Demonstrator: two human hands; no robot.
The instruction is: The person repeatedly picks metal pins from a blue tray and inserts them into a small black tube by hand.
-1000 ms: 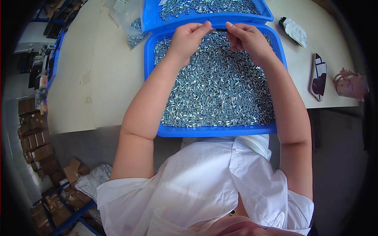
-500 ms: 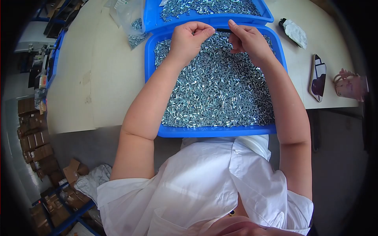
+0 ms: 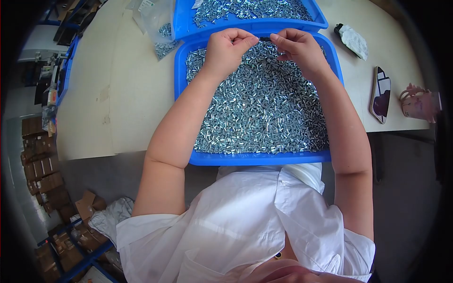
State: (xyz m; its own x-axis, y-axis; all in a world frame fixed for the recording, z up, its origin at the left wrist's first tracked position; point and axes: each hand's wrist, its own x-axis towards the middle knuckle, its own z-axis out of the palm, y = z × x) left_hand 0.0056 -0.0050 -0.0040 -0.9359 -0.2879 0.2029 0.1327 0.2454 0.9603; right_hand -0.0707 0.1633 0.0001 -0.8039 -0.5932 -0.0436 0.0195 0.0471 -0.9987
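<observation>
Over the far part of a blue tray (image 3: 180, 75) filled with small silvery metal pins (image 3: 257, 113), my two hands meet almost fingertip to fingertip. A short, thin black rod (image 3: 265, 39) spans the gap between them. My right hand (image 3: 299, 49) pinches the rod's right end between thumb and forefinger. My left hand (image 3: 226, 49) is closed in a pinch at its other end; whether a tiny part sits in those fingertips is too small to make out.
Behind stands a second blue tray (image 3: 245, 23) with more pins. A clear plastic bag (image 3: 155, 21) with pins lies to the left. On the right are a black-and-white wrapped item (image 3: 353, 41), a phone (image 3: 380, 96) and a pink cup (image 3: 417, 104). Cardboard boxes (image 3: 42, 167) fill shelving at left.
My right thumb has come down from its raised position, and the fingers now pinch the black rod. My right hand sits slightly closer to my left, which has barely moved.
</observation>
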